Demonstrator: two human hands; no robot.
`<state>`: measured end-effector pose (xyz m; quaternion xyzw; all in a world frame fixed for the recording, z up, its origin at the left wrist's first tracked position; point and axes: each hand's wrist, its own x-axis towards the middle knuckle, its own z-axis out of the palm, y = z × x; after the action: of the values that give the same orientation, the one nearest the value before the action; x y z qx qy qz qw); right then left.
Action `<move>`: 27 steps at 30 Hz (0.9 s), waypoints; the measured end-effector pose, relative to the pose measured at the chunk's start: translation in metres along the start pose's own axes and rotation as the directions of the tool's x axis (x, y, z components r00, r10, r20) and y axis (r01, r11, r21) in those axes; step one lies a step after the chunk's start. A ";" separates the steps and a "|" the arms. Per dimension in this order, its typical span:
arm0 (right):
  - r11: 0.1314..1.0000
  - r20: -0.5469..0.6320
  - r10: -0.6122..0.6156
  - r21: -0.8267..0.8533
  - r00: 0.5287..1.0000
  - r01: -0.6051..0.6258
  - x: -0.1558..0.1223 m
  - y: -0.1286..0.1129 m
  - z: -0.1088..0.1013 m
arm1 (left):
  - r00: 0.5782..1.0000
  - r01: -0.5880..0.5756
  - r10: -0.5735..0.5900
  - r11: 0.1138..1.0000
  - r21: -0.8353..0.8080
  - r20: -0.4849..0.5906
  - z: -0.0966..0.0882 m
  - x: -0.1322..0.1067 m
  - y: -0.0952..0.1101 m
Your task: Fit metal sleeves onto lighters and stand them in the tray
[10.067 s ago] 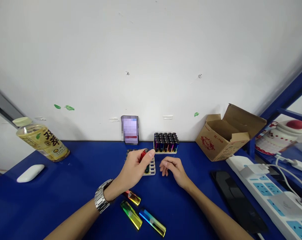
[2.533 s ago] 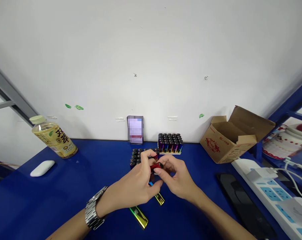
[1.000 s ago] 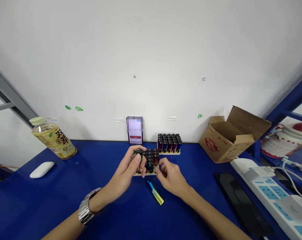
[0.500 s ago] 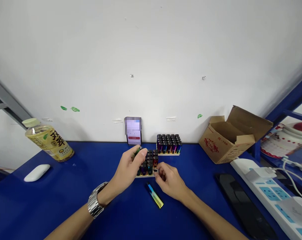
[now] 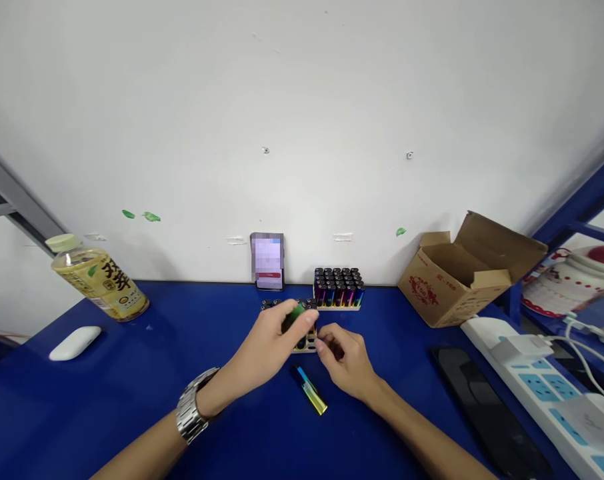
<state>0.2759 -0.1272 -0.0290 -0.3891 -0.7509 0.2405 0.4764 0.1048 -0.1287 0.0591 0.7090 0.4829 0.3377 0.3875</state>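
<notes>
In my left hand (image 5: pixel 275 341), a dark green lighter (image 5: pixel 293 317) is pinched between thumb and fingers, above a pale tray (image 5: pixel 309 349). Dark-capped lighters (image 5: pixel 267 304) stand upright in this tray, partly hidden by the hand. Empty slots show at its front right corner. My right hand (image 5: pixel 349 363) has its fingers curled against the tray's right end; its fingertips are partly hidden. In front of the tray, a loose lighter (image 5: pixel 311 390) with a shiny blue-to-yellow body lies on the blue table.
Behind stands a second tray packed with shiny lighters (image 5: pixel 339 293), beside a propped phone (image 5: pixel 269 263). To the left are a drink bottle (image 5: pixel 105 280) and white case (image 5: pixel 75 343). An open cardboard box (image 5: pixel 447 283), black phone (image 5: pixel 487 407) and power strip (image 5: pixel 542 393) occupy the right.
My left hand has moved right with the green lighter, from the tray's left part towards its right side. My right hand has shifted slightly right, and more of the front right slots show.
</notes>
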 end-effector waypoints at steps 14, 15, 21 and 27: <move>0.986 -0.097 -0.162 -0.066 0.982 0.156 0.016 -0.011 -0.028 | 0.988 0.022 -0.062 0.964 0.266 0.143 0.023 -0.033 -0.013; 0.982 -0.100 -0.174 -0.097 0.980 0.165 0.016 -0.007 -0.029 | 0.989 0.018 -0.068 0.938 0.346 0.134 0.024 -0.037 -0.015; 0.896 0.069 -0.278 -0.340 0.958 0.285 0.010 0.012 -0.026 | 0.952 -0.176 -0.069 0.675 0.717 0.299 0.026 -0.050 -0.032; 0.797 0.269 -0.150 -0.537 0.951 0.278 0.015 0.010 -0.028 | 0.953 -0.163 -0.083 0.672 0.723 0.292 0.025 -0.057 -0.045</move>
<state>0.3008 -0.1101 -0.0163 -0.3974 -0.8740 -0.0096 0.2796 0.0898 -0.1781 0.0016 0.8579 0.4975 0.0101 0.1282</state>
